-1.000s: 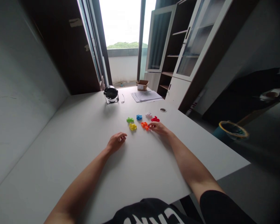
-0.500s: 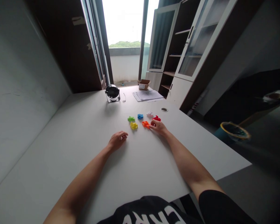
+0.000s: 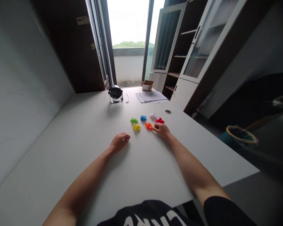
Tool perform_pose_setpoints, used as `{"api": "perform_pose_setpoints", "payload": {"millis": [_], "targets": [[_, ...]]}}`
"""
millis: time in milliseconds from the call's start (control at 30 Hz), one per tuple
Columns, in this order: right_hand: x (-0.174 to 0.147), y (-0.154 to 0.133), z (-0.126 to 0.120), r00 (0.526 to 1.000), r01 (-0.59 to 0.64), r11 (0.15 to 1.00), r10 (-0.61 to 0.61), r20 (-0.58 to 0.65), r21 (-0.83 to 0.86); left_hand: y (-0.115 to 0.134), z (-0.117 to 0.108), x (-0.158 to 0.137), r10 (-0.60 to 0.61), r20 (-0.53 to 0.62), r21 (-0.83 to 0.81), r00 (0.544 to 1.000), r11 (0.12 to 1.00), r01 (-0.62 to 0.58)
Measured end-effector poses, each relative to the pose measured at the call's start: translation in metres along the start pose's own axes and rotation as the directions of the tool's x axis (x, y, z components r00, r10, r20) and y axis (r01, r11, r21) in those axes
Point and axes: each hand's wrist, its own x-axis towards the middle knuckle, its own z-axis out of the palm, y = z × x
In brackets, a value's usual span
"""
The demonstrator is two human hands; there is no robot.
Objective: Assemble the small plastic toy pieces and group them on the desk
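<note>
On the white table (image 3: 141,169), several small plastic toy pieces sit in two short rows. Behind are a green piece (image 3: 134,120), a blue piece (image 3: 143,118) and a pale pink piece (image 3: 153,116). In front are a yellow piece (image 3: 136,127), an orange piece (image 3: 148,126) and a red piece (image 3: 159,120). My right hand (image 3: 162,130) has its fingers closed at the right end of the orange piece, just in front of the red one. Resting on the table left of the yellow piece, my left hand (image 3: 120,141) holds nothing, its fingers loosely curled and apart from the thumb.
Farther back stand a round black device on a metal stand (image 3: 115,93), a thin bent wire (image 3: 127,98), papers (image 3: 152,97) and an open cardboard box (image 3: 147,85). A cable hole (image 3: 168,111) lies right of the pieces. Beyond the right edge is a bin (image 3: 241,135).
The view has shifted slightly. Both hands stay in nearly the same places, and the toy pieces keep their arrangement.
</note>
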Motion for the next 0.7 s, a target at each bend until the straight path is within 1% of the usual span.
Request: {"api": "perform_pose_setpoints", "payload": {"millis": [100, 200, 267, 300, 400, 467, 567, 633, 700], "targets": [[0.0, -0.007, -0.005, 0.99, 0.028, 0.999, -0.024, -0.141, 0.026, 0.0, 0.001, 0.001, -0.024, -0.015, 0.039, 1.0, 0.999, 0.025], [0.001, -0.031, -0.009, 0.959, 0.102, 0.995, -0.099, -0.267, -0.001, -0.007, -0.004, 0.002, -0.021, -0.029, 0.098, 0.999, 0.995, 0.024], [-0.002, -0.058, -0.007, 0.945, 0.171, 0.985, -0.163, -0.282, 0.004, -0.018, -0.014, 0.003, -0.022, -0.029, 0.151, 0.999, 0.988, 0.026], [-0.005, -0.073, -0.004, 0.944, 0.204, 0.979, -0.191, -0.27, 0.018, -0.025, -0.02, 0.003, -0.051, -0.053, 0.166, 0.997, 0.984, 0.059], [-0.019, -0.122, 0.013, 0.933, 0.34, 0.936, -0.324, -0.154, 0.09, -0.047, -0.04, 0.002, -0.154, -0.061, 0.168, 0.986, 0.972, 0.162], [-0.027, -0.149, 0.029, 0.904, 0.426, 0.892, -0.426, -0.035, 0.151, -0.058, -0.05, -0.002, -0.178, -0.034, 0.19, 0.983, 0.965, 0.181], [-0.033, -0.174, 0.052, 0.849, 0.473, 0.866, -0.498, 0.178, 0.164, -0.065, -0.059, -0.012, -0.128, 0.096, 0.243, 0.987, 0.965, 0.102], [-0.032, -0.18, 0.066, 0.812, 0.486, 0.861, -0.508, 0.287, 0.149, -0.066, -0.061, -0.022, -0.102, 0.175, 0.291, 0.979, 0.955, 0.047], [-0.029, -0.181, 0.075, 0.785, 0.493, 0.861, -0.502, 0.363, 0.124, -0.066, -0.061, -0.032, -0.105, 0.221, 0.344, 0.969, 0.939, 0.023]]}}
